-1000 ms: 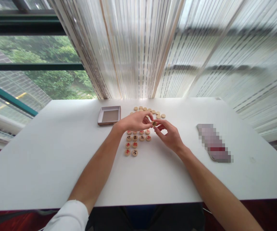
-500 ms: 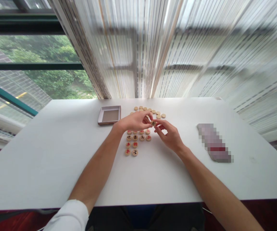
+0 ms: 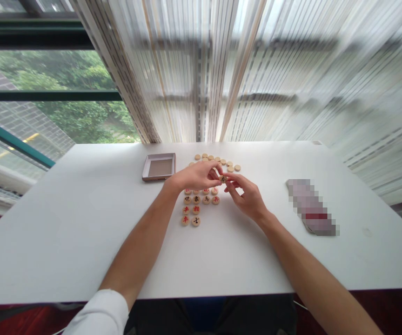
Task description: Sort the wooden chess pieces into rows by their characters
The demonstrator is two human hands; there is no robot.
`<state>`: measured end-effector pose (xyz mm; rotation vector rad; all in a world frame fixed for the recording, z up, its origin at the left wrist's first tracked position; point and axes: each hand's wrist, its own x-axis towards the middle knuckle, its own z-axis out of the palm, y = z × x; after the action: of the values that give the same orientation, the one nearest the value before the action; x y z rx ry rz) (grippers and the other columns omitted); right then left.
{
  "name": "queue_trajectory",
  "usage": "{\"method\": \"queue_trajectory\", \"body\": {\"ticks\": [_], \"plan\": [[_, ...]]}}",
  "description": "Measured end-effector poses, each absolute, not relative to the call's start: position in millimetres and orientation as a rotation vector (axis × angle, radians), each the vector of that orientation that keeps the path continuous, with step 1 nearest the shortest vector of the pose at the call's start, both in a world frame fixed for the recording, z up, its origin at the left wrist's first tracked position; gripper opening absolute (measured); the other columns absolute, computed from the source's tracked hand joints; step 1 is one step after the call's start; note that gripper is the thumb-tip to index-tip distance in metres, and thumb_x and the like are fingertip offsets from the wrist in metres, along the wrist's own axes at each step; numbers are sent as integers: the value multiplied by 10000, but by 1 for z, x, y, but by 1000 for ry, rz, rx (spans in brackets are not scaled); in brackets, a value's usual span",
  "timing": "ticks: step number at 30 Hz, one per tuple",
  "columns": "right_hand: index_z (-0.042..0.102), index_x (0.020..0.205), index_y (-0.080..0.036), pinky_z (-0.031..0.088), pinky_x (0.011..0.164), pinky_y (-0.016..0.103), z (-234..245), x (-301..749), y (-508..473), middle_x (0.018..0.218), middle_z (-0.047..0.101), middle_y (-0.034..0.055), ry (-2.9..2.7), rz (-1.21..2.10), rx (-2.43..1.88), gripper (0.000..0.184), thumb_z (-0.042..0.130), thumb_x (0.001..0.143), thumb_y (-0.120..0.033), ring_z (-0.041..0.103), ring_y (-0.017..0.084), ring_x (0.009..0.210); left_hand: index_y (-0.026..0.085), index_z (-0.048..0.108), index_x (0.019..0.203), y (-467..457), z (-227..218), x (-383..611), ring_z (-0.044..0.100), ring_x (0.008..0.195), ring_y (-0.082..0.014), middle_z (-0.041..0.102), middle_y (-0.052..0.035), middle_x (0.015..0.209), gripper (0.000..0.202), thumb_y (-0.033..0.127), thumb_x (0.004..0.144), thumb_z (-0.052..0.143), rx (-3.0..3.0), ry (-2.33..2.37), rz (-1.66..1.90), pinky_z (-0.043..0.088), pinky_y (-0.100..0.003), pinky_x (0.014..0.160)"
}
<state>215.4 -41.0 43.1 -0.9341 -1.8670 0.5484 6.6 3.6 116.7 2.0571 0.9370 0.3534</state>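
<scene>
Between the fingertips of both hands is a round wooden Chinese chess piece (image 3: 223,179) with a black character facing me. My left hand (image 3: 199,177) pinches it from the left, and my right hand (image 3: 246,194) grips its right side. Below the hands, face-up xiangqi pieces (image 3: 196,210) with red or black characters stand in rows on the white table (image 3: 243,260). My left hand hides part of the upper rows. Beyond the hands lie several pieces (image 3: 230,169) with plain faces up.
A shallow open box (image 3: 159,167) sits left of the pieces near the table's far edge. On the right lies a blurred-out, pixelated flat item (image 3: 311,207). Striped curtains (image 3: 194,70) and a window (image 3: 64,93) are behind the table.
The held piece has turned slightly between the fingers, so its character sits at a different angle. Both hands stay in nearly the same place; the laid-out pieces have not moved.
</scene>
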Motion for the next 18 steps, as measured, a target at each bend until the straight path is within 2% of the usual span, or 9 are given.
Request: {"method": "queue_trajectory", "body": {"ticks": [12, 18], "plan": [[601, 1166, -235, 602, 697, 328, 45, 214, -42, 1031, 716, 69, -1867, 519, -963, 217, 546, 970, -308, 713, 171, 732, 190, 624, 1040, 4, 116, 7, 719, 850, -185, 753, -55, 968, 230, 312, 846, 633, 2085, 910, 376, 535, -273, 719], [595, 1141, -235, 596, 688, 331, 44, 214, -42, 1018, 713, 71, -1854, 512, -970, 202, 548, 965, -322, 710, 173, 712, 183, 698, 997, 4, 116, 8, 704, 773, -178, 761, -45, 890, 243, 355, 845, 620, 2073, 943, 313, 507, -245, 626]]}}
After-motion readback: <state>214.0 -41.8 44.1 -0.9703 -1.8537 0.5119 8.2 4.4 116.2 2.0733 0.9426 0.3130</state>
